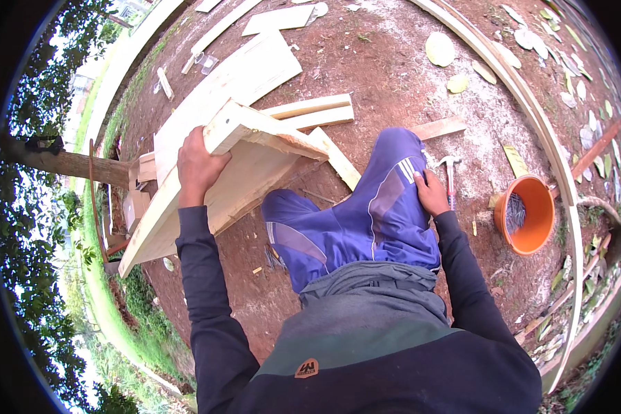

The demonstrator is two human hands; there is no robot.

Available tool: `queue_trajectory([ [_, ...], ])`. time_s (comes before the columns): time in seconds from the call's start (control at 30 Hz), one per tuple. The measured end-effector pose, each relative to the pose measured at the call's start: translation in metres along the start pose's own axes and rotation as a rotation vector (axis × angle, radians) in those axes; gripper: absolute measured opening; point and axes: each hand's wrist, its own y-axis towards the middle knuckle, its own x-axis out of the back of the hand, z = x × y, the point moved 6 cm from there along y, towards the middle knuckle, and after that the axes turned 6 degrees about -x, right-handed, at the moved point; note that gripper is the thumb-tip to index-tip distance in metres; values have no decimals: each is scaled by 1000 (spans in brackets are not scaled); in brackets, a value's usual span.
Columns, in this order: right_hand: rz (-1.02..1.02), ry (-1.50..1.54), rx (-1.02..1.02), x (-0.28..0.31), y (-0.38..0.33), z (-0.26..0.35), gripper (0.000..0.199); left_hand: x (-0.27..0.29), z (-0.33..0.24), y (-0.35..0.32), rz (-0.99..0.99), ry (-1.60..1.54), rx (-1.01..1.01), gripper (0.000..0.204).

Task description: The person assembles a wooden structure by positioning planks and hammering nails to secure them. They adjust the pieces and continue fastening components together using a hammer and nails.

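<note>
My left hand [201, 168] is closed round the edge board of a tilted wooden box-like piece [252, 172], built of a panel with boards along its sides. Its raised corner stands just beyond my fingers, and its far end slopes down to the left. My right hand [431, 193] lies on my right leg near the knee, fingers stretched along the blue trousers and holding nothing. Beside that knee a claw hammer [450, 181] with a red handle rests on the soil. Further right stands an orange bucket [543, 228] with many nails [515, 213] inside.
A large pale board [234, 79] lies beyond the wooden piece. Shorter timber lengths [317, 110] and a loose plank [440, 127] lie ahead of my knees. A long curved-looking board [524, 90] borders the right side. A tree trunk [69, 164] is at left.
</note>
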Motion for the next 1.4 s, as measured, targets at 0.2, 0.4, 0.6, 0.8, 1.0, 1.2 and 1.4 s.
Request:
queue_trajectory([
  [0.2, 73, -8, -60, 12, -2, 8, 64, 3, -14, -25, 7, 3, 31, 71],
  [0.4, -145, -3, 171, 35, 5, 55, 46, 6, -18, -35, -28, 25, 27, 71],
  [0.6, -192, 46, 338, 36, 20, 93, 40, 19, -22, -36, -16, 45, 20, 71],
  [0.8, -64, 179, 354, 22, 23, 125, 40, 23, -22, -50, -24, 20, 34, 70],
  [1.0, 18, -18, 467, -24, 37, 144, 42, 17, -29, -43, -56, -23, 11, 69],
  [1.2, 182, -248, 527, -67, 4, 132, 42, 11, -18, -20, -6, -32, 26, 74],
  [1.4, 39, -136, 475, -35, 12, 128, 38, 1, -1, 3, 17, -48, 8, 71],
])
